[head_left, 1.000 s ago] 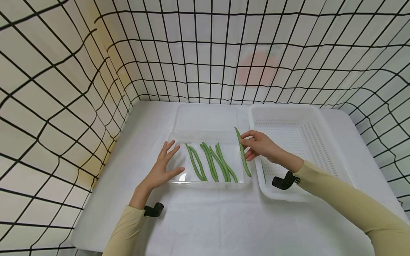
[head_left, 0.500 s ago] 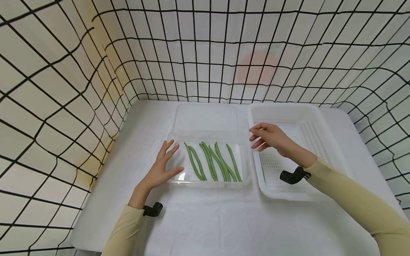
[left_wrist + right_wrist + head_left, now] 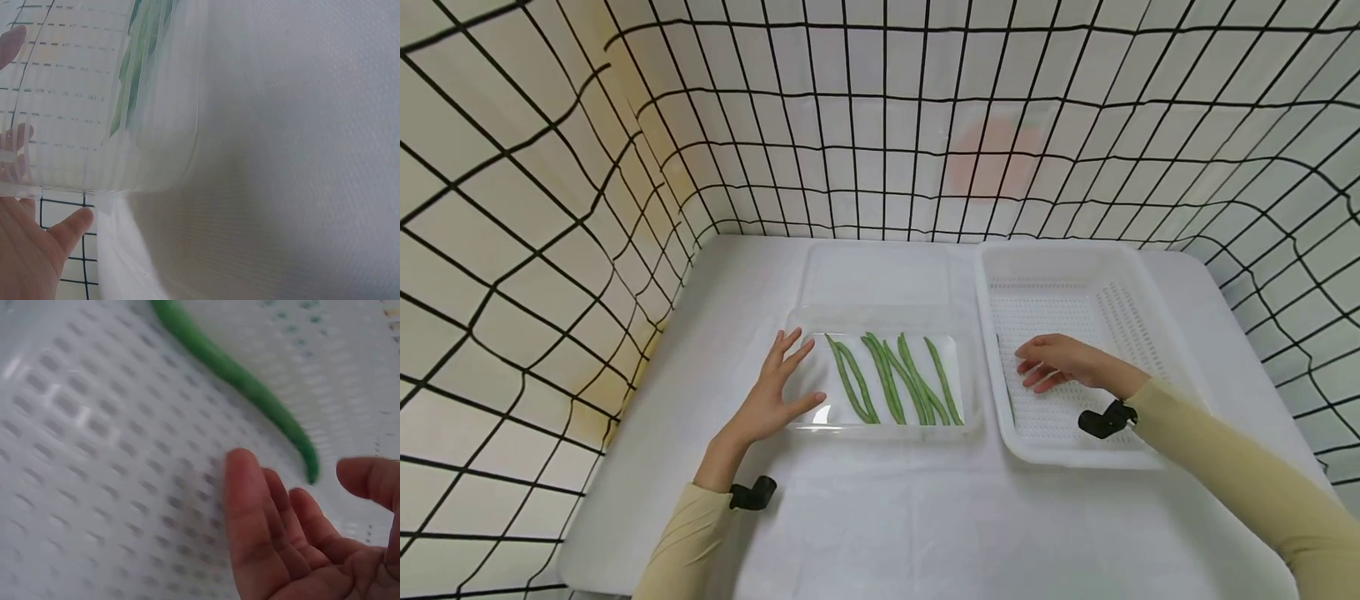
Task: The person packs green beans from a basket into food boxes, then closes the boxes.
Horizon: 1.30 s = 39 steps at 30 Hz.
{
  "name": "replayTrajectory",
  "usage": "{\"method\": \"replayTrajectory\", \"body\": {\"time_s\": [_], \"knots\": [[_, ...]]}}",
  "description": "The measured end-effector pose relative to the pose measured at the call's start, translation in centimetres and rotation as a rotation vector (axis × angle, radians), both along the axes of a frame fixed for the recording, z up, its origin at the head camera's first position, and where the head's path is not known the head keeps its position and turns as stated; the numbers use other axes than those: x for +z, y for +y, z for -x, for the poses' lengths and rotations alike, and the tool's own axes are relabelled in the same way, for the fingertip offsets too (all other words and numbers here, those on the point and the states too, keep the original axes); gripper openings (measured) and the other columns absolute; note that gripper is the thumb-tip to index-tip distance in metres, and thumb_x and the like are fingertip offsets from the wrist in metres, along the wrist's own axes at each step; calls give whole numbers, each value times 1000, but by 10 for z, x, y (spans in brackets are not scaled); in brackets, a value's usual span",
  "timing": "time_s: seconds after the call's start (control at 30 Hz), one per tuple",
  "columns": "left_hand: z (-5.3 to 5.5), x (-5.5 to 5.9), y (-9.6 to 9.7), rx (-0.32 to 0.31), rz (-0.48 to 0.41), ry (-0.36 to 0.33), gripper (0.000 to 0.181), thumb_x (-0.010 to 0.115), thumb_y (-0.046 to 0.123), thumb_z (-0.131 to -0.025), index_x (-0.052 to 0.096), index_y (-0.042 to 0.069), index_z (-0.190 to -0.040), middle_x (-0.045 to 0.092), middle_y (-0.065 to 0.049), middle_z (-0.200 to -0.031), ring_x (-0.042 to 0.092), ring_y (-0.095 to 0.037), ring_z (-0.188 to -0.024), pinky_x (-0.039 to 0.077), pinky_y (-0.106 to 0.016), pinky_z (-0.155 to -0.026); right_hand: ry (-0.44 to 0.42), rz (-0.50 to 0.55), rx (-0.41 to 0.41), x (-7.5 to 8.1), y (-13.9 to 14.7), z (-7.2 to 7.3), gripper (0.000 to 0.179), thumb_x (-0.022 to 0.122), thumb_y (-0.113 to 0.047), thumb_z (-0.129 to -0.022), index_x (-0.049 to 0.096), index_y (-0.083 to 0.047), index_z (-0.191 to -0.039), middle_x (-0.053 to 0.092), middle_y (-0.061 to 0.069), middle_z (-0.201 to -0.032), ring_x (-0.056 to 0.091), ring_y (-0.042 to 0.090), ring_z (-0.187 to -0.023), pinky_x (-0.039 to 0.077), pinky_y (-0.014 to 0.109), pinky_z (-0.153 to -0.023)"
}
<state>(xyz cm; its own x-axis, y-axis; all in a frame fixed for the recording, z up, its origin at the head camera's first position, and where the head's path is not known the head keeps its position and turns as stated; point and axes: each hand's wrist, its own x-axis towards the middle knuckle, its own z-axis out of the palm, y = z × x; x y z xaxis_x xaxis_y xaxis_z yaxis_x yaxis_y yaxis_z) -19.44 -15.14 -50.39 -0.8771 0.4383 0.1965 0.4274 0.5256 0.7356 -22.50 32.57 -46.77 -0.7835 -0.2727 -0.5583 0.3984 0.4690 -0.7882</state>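
Several green beans [image 3: 886,379] lie lengthwise in a clear plastic container [image 3: 880,431] at mid-table. My left hand [image 3: 778,392] is at the container's left side, fingers spread and thumb over its near left corner. My right hand [image 3: 1060,362] is over the white perforated basket [image 3: 1017,450], holding nothing, thumb and fingers apart. One green bean [image 3: 240,378] lies along the basket's side wall, with the right fingertips [image 3: 242,465] close to its tip in the right wrist view. In the head view, only a thin strip of that bean shows behind the basket's left rim.
Behind the container lies a flat clear lid [image 3: 876,275] on the white table cover [image 3: 880,517]. Black wire grid panels [image 3: 880,150] stand at the back and both sides. A black camera [image 3: 1107,419] sits on the right wrist, another black camera [image 3: 754,493] on the left.
The right hand has placed the green bean it held into the clear container at the right end, let go, and moved right and down into the basket. The left hand has stayed put.
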Motion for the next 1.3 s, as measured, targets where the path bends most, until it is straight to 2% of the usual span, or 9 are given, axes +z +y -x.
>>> {"method": "replayTrajectory", "body": {"time_s": [0.1,0.23,0.47,0.57,0.73,0.87,1.13,1.3], "knots": [[0,-2,-1,0,0,-4,82,75,29,-83,31,21,-150,10,0,-157,-9,-22,-142,14,-65,-103,-50,29,6,-10,-7,-3,40,48,-21,-100,44,13,-121,59,20,-102,65,25,-82,54,37,-72],[0,-2,-1,2,1,5,81,75,29,-83,31,21,-150,10,0,-157,-9,-23,-143,14,-65,-103,-64,48,-8,-13,-18,0,39,47,-22,-100,45,11,-121,59,17,-100,65,21,-80,54,35,-72],[-1,-2,-1,1,-7,-2,81,75,29,-83,31,21,-150,10,1,-157,-9,-24,-143,13,-65,-103,-104,38,-39,-17,-27,1,25,46,-19,-99,58,3,-97,58,10,-81,60,17,-70,54,33,-69],[-1,-1,0,0,-8,7,81,76,29,-82,32,20,-150,11,-1,-157,-8,-26,-143,14,-66,-102,-88,34,-34,-15,-28,-1,25,47,-20,-98,59,2,-96,58,9,-82,59,17,-72,53,33,-70],[-1,0,0,2,-4,11,81,76,29,-82,33,18,-150,11,-2,-157,-8,-25,-143,14,-67,-102,-22,50,-54,-2,-30,-2,32,47,-21,-100,53,8,-111,58,11,-94,61,18,-78,54,33,-72],[0,0,0,3,0,7,81,76,29,-82,32,19,-150,10,1,-157,-8,-23,-143,14,-65,-103,43,75,-108,13,-31,0,36,46,-23,-101,48,9,-118,60,14,-96,64,17,-75,54,31,-70],[0,0,0,4,8,-2,80,75,30,-83,32,19,-150,11,-1,-157,-9,-22,-143,13,-65,-103,151,125,-179,43,-41,1,44,49,-32,-100,44,5,-124,59,10,-91,62,15,-62,52,29,-62],[0,0,0,-4,-8,3,80,75,27,-82,33,18,-149,12,-7,-157,-9,-25,-142,13,-66,-102,203,166,-151,56,-64,-4,42,51,-30,-99,46,5,-122,59,9,-87,62,16,-59,53,30,-60]]}}
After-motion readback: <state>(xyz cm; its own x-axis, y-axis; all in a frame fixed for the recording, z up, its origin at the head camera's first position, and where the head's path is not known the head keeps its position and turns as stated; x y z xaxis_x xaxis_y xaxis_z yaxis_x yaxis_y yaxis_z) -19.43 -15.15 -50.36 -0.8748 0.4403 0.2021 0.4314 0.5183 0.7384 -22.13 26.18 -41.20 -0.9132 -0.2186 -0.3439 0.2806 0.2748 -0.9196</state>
